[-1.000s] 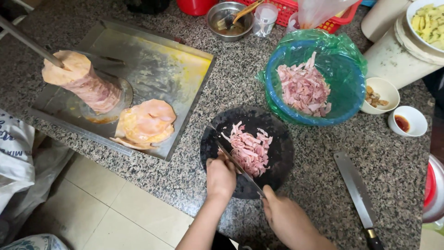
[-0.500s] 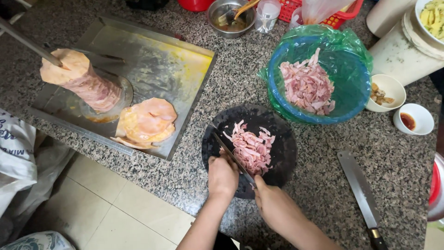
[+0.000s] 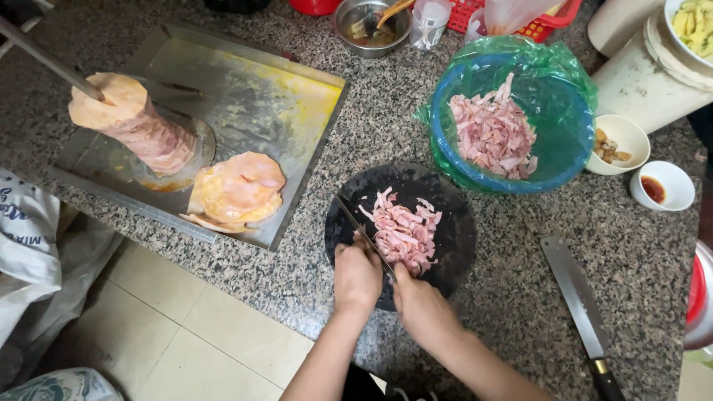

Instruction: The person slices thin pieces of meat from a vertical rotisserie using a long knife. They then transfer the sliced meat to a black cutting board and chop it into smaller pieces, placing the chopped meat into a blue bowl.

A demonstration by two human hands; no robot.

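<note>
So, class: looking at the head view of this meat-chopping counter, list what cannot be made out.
- Knife handle: hidden under the left hand and right hand.
- Near rim of the dark board: covered by both hands.
- Spare knife: handle cut off by the bottom edge.
- Metal bowl: contents too small to tell.

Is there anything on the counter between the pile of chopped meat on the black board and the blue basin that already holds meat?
Nothing visible. The chopped meat lies on the round black board, and the blue basin sits just past the board's far right edge, with only bare counter nearby. Both hands are at the board's near side.
</note>
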